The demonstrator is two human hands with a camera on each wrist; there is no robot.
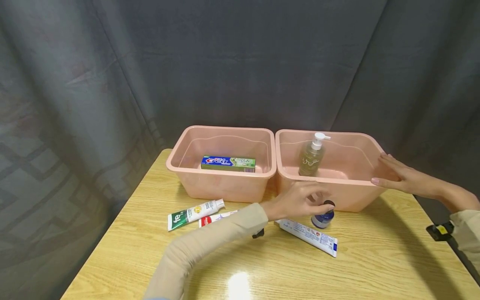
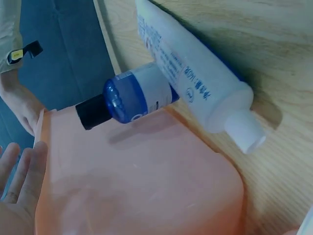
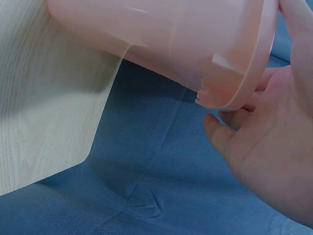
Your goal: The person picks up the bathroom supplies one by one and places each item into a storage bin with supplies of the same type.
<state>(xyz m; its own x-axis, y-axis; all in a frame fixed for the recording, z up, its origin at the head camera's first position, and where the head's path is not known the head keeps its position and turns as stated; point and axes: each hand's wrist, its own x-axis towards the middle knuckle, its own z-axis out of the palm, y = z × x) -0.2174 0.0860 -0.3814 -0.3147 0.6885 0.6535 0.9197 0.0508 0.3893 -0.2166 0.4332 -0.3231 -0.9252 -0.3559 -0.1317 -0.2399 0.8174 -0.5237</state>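
My left hand point(image 1: 296, 202) hovers over a small blue bottle point(image 1: 323, 217) with a black cap, which stands on the table before the right bin. In the left wrist view its fingers point(image 2: 30, 176) look extended and apart from the bottle point(image 2: 128, 98). Beside the bottle lies a white toothpaste tube point(image 1: 309, 236) with a blue end; its white cap point(image 2: 247, 132) shows in the left wrist view. My right hand point(image 1: 408, 177) rests on the right rim corner of the pink bin point(image 1: 360, 193), thumb and fingers spread across it. A green-tinted pump bottle point(image 1: 312, 160) stands inside that bin.
A second pink bin point(image 1: 225, 187) adjoins on the left, with a toothpaste box point(image 1: 228, 163) inside. A green-and-white tube point(image 1: 195, 214) and a red-and-white tube point(image 1: 210, 218), partly hidden by my left sleeve, lie before it. Grey curtain point(image 1: 240, 62) hangs behind the table.
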